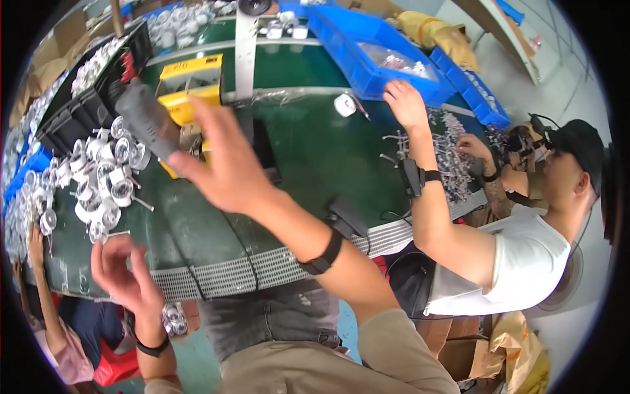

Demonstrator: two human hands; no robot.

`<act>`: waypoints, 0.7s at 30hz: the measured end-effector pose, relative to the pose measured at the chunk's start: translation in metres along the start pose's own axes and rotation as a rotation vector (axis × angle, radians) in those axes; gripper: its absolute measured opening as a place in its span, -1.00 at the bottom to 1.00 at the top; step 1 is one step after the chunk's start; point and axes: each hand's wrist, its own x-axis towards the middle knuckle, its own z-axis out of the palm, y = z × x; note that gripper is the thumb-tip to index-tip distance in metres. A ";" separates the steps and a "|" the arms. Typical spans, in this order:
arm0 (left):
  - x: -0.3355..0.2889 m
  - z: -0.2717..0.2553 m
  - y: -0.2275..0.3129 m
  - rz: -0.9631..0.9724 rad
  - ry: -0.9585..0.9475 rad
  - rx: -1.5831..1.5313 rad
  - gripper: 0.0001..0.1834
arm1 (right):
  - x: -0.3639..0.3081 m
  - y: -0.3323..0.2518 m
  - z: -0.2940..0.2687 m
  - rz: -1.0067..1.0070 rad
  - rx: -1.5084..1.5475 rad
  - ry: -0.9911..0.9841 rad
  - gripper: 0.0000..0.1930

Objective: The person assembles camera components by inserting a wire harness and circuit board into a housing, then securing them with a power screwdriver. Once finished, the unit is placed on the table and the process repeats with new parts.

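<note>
My right hand (226, 161) is blurred and reaches over the table with its fingers spread. Its thumb is against or just beside the lower end of a grey power screwdriver (146, 118), which tilts up to the left; I see no fingers wrapped round it. My left hand (125, 276) is at the table's near edge, palm up, with fingers loosely bent and apart, and nothing visible in it. Just beyond its fingertips lies a pile of white round lamp fittings (105, 180) with clear lenses and short leads. A yellow box (190, 69) stands behind my right hand.
A black crate (72, 108) of white parts stands far left; a blue bin (341, 56) holds bagged parts. At right, a co-worker (518, 256) reaches over a heap of wired parts (449, 157). Another person's arm (46, 295) is at left. One white fitting (344, 105) lies apart.
</note>
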 end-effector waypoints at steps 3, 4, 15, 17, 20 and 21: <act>0.042 0.016 0.000 -0.006 -0.289 0.196 -0.68 | 0.023 0.017 -0.060 0.135 -0.345 0.275 -0.40; 0.051 0.023 0.009 -0.031 -0.428 0.280 -0.78 | 0.027 0.038 -0.087 0.206 -0.468 0.351 -0.38; 0.081 0.055 -0.025 0.116 -1.379 -0.008 -0.85 | -0.022 0.179 -0.174 0.596 -1.039 0.250 -0.44; 0.072 0.069 -0.028 0.094 -1.303 -0.188 -0.85 | -0.018 0.154 -0.155 0.529 -0.984 0.280 -0.50; 0.050 0.078 -0.033 -0.200 -1.113 -0.429 -0.75 | -0.014 0.131 -0.134 0.214 -0.635 0.311 -0.50; 0.043 0.076 -0.038 -0.318 -1.073 -0.510 -0.66 | -0.004 0.088 -0.109 0.105 -0.532 0.185 -0.49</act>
